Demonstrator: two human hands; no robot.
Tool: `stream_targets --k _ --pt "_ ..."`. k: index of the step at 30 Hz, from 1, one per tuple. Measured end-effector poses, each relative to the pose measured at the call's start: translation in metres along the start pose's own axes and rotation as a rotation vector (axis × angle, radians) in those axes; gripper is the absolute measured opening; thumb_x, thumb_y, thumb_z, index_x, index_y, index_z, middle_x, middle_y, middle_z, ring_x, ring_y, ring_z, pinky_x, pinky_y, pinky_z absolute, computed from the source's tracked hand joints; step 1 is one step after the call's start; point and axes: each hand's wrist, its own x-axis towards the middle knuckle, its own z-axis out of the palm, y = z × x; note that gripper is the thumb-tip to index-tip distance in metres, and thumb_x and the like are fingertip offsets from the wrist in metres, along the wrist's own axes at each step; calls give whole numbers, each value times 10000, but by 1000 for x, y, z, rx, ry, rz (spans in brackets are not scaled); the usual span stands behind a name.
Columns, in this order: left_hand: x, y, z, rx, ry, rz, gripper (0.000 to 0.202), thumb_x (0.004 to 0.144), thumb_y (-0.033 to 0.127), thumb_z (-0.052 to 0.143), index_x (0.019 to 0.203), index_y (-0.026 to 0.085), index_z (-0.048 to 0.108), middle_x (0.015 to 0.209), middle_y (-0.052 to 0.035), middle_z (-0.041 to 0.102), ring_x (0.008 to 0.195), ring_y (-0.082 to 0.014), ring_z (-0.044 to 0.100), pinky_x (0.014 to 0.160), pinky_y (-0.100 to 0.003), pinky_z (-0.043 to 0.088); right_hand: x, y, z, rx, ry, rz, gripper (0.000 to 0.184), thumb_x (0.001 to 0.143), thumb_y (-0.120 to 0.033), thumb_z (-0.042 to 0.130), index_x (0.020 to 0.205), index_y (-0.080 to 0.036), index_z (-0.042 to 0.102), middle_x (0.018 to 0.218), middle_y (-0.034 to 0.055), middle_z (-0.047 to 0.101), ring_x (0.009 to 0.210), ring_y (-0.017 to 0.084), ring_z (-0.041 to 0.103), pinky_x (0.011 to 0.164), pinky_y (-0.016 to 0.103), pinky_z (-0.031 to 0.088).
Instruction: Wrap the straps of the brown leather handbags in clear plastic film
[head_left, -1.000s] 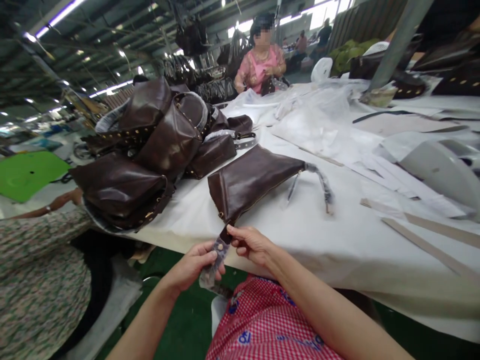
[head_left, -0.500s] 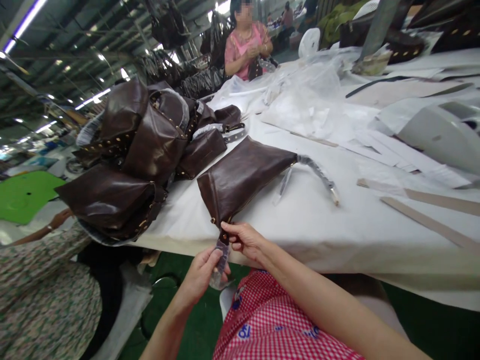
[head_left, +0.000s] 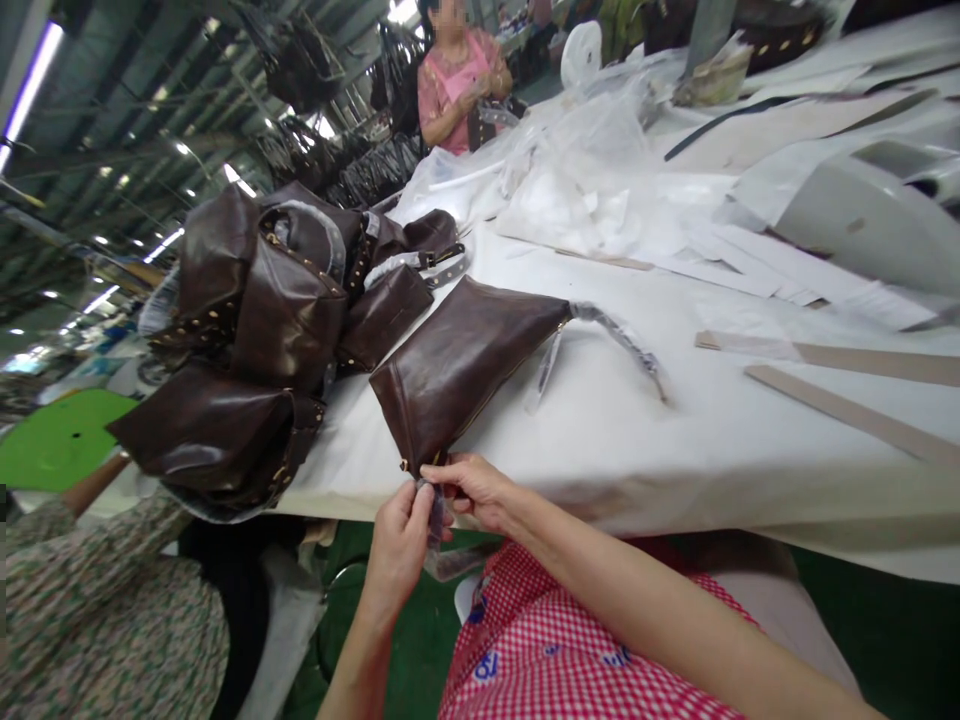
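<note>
A dark brown leather bag (head_left: 457, 365) lies on the white table (head_left: 675, 450), its near corner hanging over the front edge. A short strap tab (head_left: 433, 505) wrapped in clear plastic hangs from that corner. My left hand (head_left: 401, 545) is closed around the tab from below. My right hand (head_left: 469, 490) pinches the tab's top where it joins the bag. The bag's plastic-wrapped handle (head_left: 615, 340) trails off to the right on the table.
A pile of brown studded bags (head_left: 247, 330) sits at the table's left end. Beside me on the left is a person in a floral top (head_left: 97, 610). Cardboard strips (head_left: 847, 400) and plastic sheets (head_left: 592, 180) cover the table farther back. Another person in pink (head_left: 454, 80) works at the far end.
My left hand has slid up the tab toward the bag's corner, closing the gap to my right hand. The view has tilted down and the bag has shifted slightly left.
</note>
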Motion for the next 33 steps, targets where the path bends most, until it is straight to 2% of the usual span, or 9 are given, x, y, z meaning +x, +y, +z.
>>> stream_targets --k 3,6,10,14,20,24,27,30,33 --pt "5 -3 4 54 54 34 408 828 585 505 781 182 548 579 3 639 428 -155 585 442 -257 484 0 1 -3 4 -40 -17 378 569 -327 856 611 -150 525 449 -90 405 387 26 278 343 178 84" --pt "13 -9 4 59 55 26 384 871 548 439 806 184 544 565 17 619 411 -147 560 432 -255 468 -4 7 -7 -6 -98 -55 405 604 -430 826 668 -143 547 506 -58 489 413 48 414 357 165 238" --pt "21 -17 1 98 87 49 343 861 494 476 732 182 538 551 28 578 449 -133 545 437 -224 422 -11 22 -11 -215 -19 -260 328 721 -403 727 881 -190 536 589 -61 573 429 97 529 429 216 416" --pt "22 -21 0 61 29 22 340 866 496 458 767 181 538 540 28 576 434 -141 543 439 -236 428 -15 28 -13 -570 97 -501 84 826 -227 590 887 -229 531 605 -60 552 506 115 564 499 223 433" --pt "19 -18 -3 4 -29 18 375 853 548 463 786 184 527 550 17 605 437 -161 582 450 -252 458 -10 19 -9 -1015 209 -791 101 820 -114 587 864 -204 574 819 9 585 694 142 557 664 260 442" --pt "16 -13 -4 -37 -65 6 377 868 547 445 808 183 523 556 16 613 432 -158 586 453 -253 461 -7 14 -9 -1194 225 -921 79 870 -138 549 850 -199 595 809 11 583 731 146 556 671 248 428" --pt "15 -12 -6 -72 -85 18 369 859 544 474 794 183 522 569 21 611 433 -152 585 443 -244 449 -8 8 -9 -1450 169 -1065 116 902 -164 508 856 -189 611 829 26 586 729 145 554 630 243 407" --pt "13 -15 -11 -148 -146 46 337 831 512 552 792 178 531 604 17 628 481 -152 605 477 -236 453 -9 3 -6 -1701 192 -1253 160 905 -215 508 785 -172 604 773 47 590 693 166 538 619 279 403" --pt "7 -26 -19 -224 -261 37 290 794 435 634 850 157 573 647 -10 679 576 -161 629 582 -247 480 -8 -3 -4 -1781 241 -1486 179 915 -215 501 781 -175 612 922 89 655 897 205 579 809 348 435"
